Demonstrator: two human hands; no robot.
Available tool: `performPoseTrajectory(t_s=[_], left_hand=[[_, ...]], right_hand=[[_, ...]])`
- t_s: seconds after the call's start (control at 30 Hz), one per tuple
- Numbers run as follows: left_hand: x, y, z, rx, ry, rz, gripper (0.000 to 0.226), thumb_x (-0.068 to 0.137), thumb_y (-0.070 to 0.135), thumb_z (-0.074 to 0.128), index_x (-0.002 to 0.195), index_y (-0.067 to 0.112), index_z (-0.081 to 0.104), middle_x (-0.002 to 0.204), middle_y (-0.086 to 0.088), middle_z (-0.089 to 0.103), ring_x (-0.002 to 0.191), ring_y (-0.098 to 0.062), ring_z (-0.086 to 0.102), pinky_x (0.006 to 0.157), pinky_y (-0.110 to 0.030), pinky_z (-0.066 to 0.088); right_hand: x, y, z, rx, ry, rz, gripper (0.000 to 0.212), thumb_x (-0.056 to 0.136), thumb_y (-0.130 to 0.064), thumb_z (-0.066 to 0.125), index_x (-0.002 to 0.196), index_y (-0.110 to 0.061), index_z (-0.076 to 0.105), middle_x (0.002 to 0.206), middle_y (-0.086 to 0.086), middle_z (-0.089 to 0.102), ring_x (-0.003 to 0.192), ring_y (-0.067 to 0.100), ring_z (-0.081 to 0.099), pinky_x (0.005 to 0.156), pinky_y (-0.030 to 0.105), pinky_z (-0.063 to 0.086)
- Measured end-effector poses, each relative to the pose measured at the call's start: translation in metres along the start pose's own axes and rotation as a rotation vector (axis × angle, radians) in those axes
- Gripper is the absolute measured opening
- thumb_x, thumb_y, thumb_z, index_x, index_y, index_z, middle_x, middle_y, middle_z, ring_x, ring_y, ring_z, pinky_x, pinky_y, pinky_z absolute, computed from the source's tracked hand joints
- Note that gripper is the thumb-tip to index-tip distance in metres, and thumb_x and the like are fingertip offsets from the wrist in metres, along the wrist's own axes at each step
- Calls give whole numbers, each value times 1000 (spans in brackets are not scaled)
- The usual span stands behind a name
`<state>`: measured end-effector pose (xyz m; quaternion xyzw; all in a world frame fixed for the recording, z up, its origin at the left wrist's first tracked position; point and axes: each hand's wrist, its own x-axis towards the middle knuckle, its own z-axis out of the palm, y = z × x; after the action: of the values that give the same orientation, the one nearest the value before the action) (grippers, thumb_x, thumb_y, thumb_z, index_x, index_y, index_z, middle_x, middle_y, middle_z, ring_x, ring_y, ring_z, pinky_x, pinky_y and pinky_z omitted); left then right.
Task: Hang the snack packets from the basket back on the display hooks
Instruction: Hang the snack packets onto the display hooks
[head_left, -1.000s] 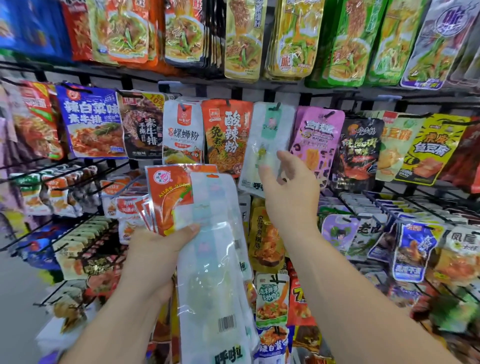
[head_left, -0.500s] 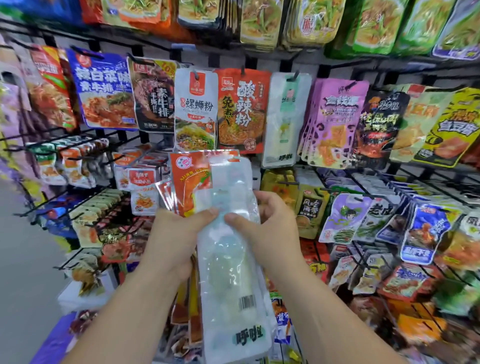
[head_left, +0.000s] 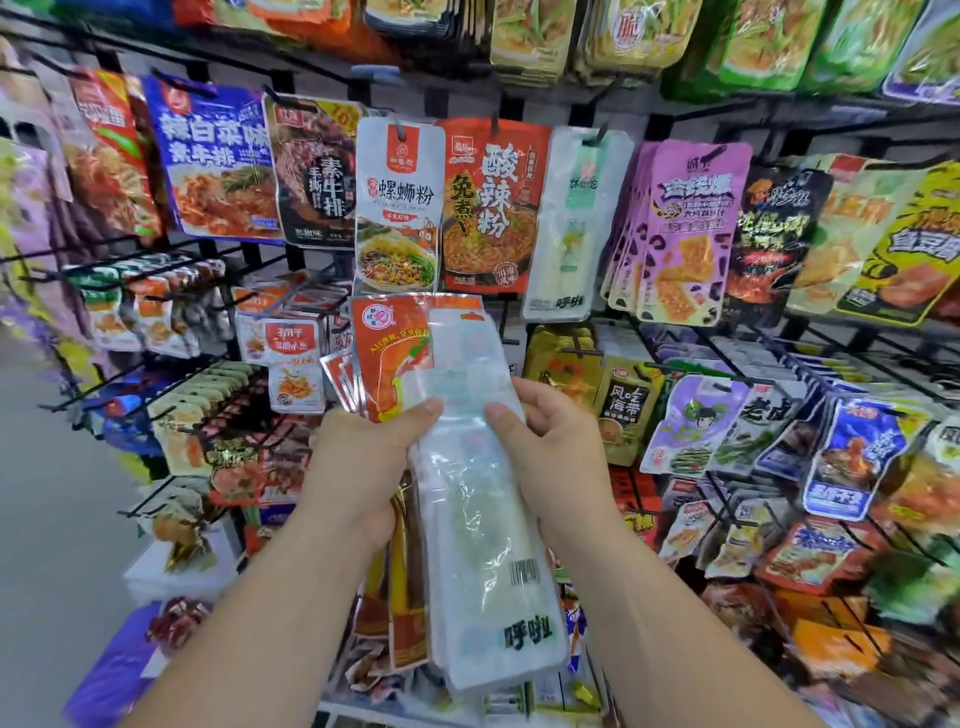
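My left hand (head_left: 358, 467) grips a stack of snack packets: several orange-red packets (head_left: 387, 364) behind and long white translucent packets (head_left: 478, 519) in front. My right hand (head_left: 558, 457) pinches the right edge of the front white packet, thumb on its face. A matching white packet (head_left: 574, 223) hangs on a display hook (head_left: 600, 136) straight above, between an orange-red noodle packet (head_left: 491, 208) and purple packets (head_left: 685, 234). No basket is in view.
Black wire hooks stick out toward me across the whole rack, loaded with packets: small orange packs (head_left: 291, 358) at left, green and purple packs (head_left: 696, 426) at right. A grey floor aisle (head_left: 47, 519) lies at the left.
My right hand came down from the hanging white packet to the stack in my left hand and now pinches the front white packet. The view shifted slightly downward.
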<state>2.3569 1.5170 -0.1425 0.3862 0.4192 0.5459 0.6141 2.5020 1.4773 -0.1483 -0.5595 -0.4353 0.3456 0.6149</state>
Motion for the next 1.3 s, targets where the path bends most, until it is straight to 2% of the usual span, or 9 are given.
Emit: performPoseTrajectory(t_s=[0.1,0.2,0.3,0.43,0.8,0.9,1.0,1.13,1.3], left_hand=[[-2,-3,2,6,53,7,5,87,4,80,91,4,78,87,-12,80,83,-34,78,72,-42,64],[-2,-2,4,8,86,24,6,87,5,81,92,2,78,90,-15,80,88,-40,77,80,-57,63],[-1,-2,4,9,76,28,8,88,5,80,95,4,77,89,-11,81,87,-36,78,80,-50,64],[-3,-2,4,-15,28,17,10,89,3,78,99,5,76,88,-8,81,74,-24,78,56,-31,61],[2,-2,0,-2,21,35,5,89,1,76,90,6,75,76,-2,79,66,-15,76,53,-25,58],[4,-4,-1,32,69,75,7,89,2,78,89,8,76,80,-1,80,76,-19,77,66,-30,61],[7,-6,-3,73,113,129,8,90,3,78,87,10,75,76,4,79,71,-16,76,60,-26,58],[14,-13,-7,85,192,216,32,88,11,83,96,-16,66,77,-10,64,65,-23,58,68,-34,48],[8,-14,4,135,175,217,22,89,10,81,76,9,63,68,0,63,60,-16,59,70,-31,51]], right_hand=[[-3,2,-1,-63,122,-59,27,85,-24,85,105,-29,67,92,-5,78,84,12,75,73,32,62],[-7,3,-3,-216,138,-99,48,66,-36,96,98,-35,61,94,-15,70,83,-5,65,70,14,52],[-7,2,-6,-190,90,-75,49,64,-29,99,98,-29,63,91,-12,72,78,-2,67,67,19,56],[0,3,-11,-156,105,-75,35,72,-20,94,94,-25,66,87,-4,73,82,21,69,73,39,62],[7,7,-20,-55,69,-12,16,87,-16,82,86,-14,67,83,11,77,78,36,75,70,53,63],[15,13,-28,-174,131,-45,23,89,-28,80,74,-20,64,79,10,72,70,29,67,67,47,57],[21,8,-43,-279,221,-109,27,92,-33,74,75,-19,60,73,11,61,65,20,54,63,41,47],[16,-14,-57,-491,333,-304,30,97,-25,69,76,-17,49,65,-4,48,57,7,40,55,27,33],[0,-15,-29,-667,281,-449,30,95,-21,67,75,-21,45,60,-8,47,54,9,45,50,21,31]])
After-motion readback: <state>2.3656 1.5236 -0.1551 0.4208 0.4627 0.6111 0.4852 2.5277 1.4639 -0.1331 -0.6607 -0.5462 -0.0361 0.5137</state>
